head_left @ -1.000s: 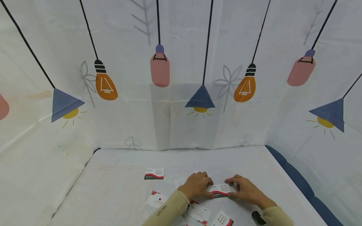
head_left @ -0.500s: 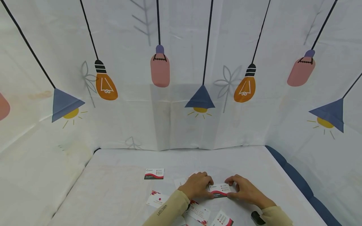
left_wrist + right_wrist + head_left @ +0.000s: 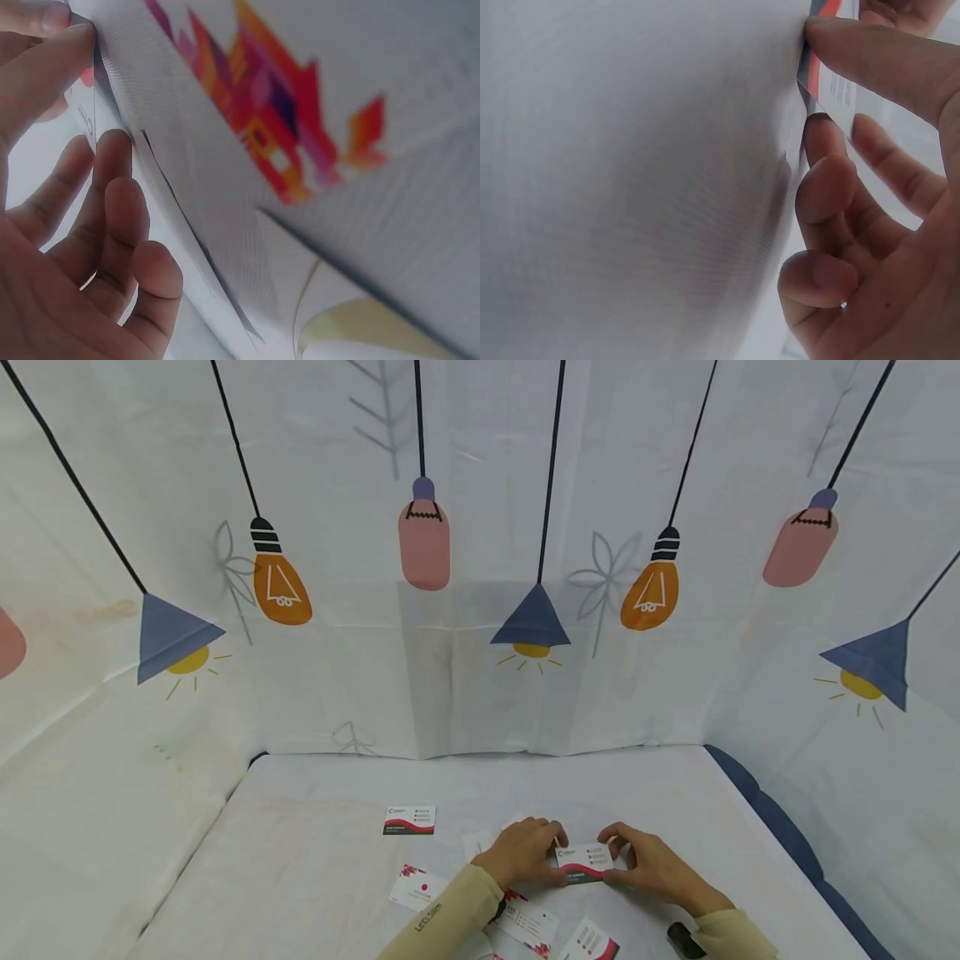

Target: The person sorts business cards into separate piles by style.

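Note:
Between my two hands is a white business card (image 3: 583, 863) with a red wave and a dark band along its near edge. My left hand (image 3: 521, 852) pinches its left end, thumb at the near corner and fingers at the far one. At the opposite end, my right hand (image 3: 654, 864) grips the card in the same way. In the right wrist view, the thumb (image 3: 885, 64) lies over the dark and red edge of the card (image 3: 838, 90). The left wrist view shows the card (image 3: 81, 112) partly hidden by fingers.
A matching card (image 3: 409, 820) lies at the back left of the white-covered table (image 3: 300, 860). Cards with red floral corners, one (image 3: 415, 887) left of my left forearm and another (image 3: 528, 925) right of it, lie nearby. A red-wave card (image 3: 590, 942) sits at the front.

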### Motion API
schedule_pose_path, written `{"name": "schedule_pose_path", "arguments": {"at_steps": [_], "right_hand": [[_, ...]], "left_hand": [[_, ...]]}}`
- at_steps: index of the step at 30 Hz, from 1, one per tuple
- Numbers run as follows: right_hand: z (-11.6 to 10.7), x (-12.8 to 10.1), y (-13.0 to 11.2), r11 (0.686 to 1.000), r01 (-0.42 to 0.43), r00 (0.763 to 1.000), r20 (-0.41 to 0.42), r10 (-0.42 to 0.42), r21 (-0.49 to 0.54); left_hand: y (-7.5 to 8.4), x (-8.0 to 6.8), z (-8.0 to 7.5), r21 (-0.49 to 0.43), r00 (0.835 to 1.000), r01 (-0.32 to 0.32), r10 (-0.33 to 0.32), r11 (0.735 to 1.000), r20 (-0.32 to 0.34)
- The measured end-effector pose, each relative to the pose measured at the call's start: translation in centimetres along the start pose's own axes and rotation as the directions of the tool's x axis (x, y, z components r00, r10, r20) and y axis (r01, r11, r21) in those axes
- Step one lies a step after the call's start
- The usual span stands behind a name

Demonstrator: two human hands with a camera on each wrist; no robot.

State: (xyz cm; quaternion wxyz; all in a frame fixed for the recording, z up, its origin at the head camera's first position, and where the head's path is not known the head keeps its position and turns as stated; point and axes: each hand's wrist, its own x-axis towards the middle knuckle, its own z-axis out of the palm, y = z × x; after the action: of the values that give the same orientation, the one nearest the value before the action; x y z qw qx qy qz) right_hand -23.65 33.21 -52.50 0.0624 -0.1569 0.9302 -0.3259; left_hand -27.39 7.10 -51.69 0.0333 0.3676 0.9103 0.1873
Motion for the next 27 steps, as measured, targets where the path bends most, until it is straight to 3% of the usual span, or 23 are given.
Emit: {"name": "schedule_pose_path", "arguments": {"at_steps": [9,27], "right_hand": [[-0.12,-0.18,-0.29,1.0,-0.007,1.0,-0.006,0.007,0.013],[-0.16,-0.43,-0.07,1.0,0.014,0.999,-0.042,-0.014,0.008]], "left_hand": [[-0.09,0.06,0.0,-0.089,1.0,0.006,-0.006,0.996,-0.004],[0.11,-0.24,0.05,-0.17,0.999,0.035,-0.039,0.985,-0.022]]}}
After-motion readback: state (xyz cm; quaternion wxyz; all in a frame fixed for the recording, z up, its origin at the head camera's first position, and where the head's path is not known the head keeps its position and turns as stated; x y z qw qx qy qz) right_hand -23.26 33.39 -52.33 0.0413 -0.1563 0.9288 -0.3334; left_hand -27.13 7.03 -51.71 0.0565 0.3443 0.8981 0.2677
